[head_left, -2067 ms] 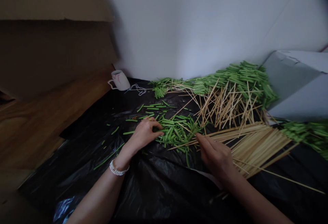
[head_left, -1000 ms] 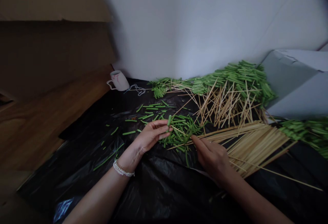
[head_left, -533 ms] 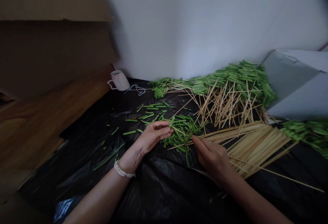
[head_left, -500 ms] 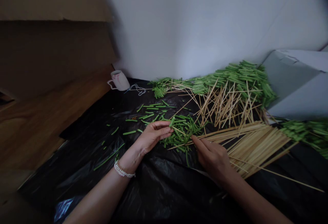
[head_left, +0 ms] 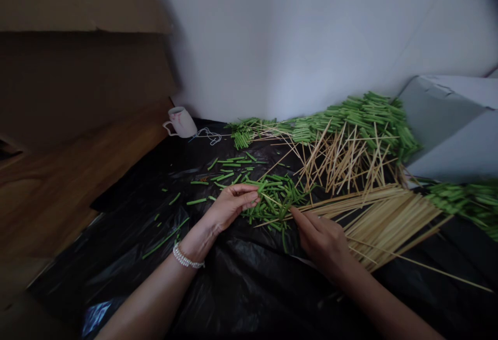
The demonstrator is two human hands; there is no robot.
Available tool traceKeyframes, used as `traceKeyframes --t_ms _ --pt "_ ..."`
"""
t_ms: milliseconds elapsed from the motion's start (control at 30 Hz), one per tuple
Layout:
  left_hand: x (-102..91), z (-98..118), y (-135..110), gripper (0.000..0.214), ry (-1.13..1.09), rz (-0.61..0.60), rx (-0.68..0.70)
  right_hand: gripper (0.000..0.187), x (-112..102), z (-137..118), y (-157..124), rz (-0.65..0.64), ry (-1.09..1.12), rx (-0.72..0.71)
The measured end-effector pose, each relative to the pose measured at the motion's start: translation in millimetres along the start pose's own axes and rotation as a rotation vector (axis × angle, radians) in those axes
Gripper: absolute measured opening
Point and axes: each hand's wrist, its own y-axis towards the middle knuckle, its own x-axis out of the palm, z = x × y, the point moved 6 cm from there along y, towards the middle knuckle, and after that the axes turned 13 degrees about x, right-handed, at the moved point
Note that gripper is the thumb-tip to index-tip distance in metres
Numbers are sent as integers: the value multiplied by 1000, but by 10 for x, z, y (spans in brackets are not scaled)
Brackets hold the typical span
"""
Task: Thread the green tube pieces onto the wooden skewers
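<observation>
— While looking at the left hand (head_left: 229, 207): open or closed?

— Closed in a pinch. Thumb and fingertips on a short green stalk piece (head_left: 260, 188), palm turned inward, with a pearl bracelet (head_left: 187, 260) at the wrist.

— And where, exactly?

— Low over the black plastic sheet (head_left: 233, 288), right at the near-left edge of the loose stalk pile (head_left: 276, 201).

— Right hand (head_left: 324, 240)?

— Resting on the sheet just by the pile's other side, apart from the left. Forefinger stretched toward the pile, other fingers folded under. Hard to tell whether gripping the thin skewer (head_left: 274, 199) between the two hands; too dim.

— Beside that hand?

— A flat bundle of bare skewers (head_left: 392, 218), just beside the knuckle side and fanning away to the right. Beyond, scattered skewers (head_left: 342, 163) lying crosswise, then a long heap of green stalks (head_left: 350, 117) against the white wall (head_left: 311, 34).

— Anything further out?

— More greens (head_left: 467, 200) at the far right under a grey box (head_left: 455, 122). Stray green bits (head_left: 229, 163) left of the pile. Far back left, a white mug (head_left: 181, 121) beside a loop of pale cord (head_left: 206, 134), at the sheet's corner. Wooden floor (head_left: 58, 189) past the sheet's left edge, with brown cardboard (head_left: 78, 44) above.
</observation>
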Motion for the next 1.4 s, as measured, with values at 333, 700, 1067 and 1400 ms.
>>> traceKeyframes --t_ms 333,700,1067,1400 --pt "85 -22 -42 32 -56 4 -98 37 -33 -38 16 32 57 -9" --pt "102 -38 -57 29 -46 6 -78 32 1 -16 21 -43 149 54" --pt "212 -126 -100 24 49 -114 -40 25 1 -19 84 -152 356 160" --pt "329 -208 -141 26 113 -175 -63 38 -89 -137 82 -29 102 -27"
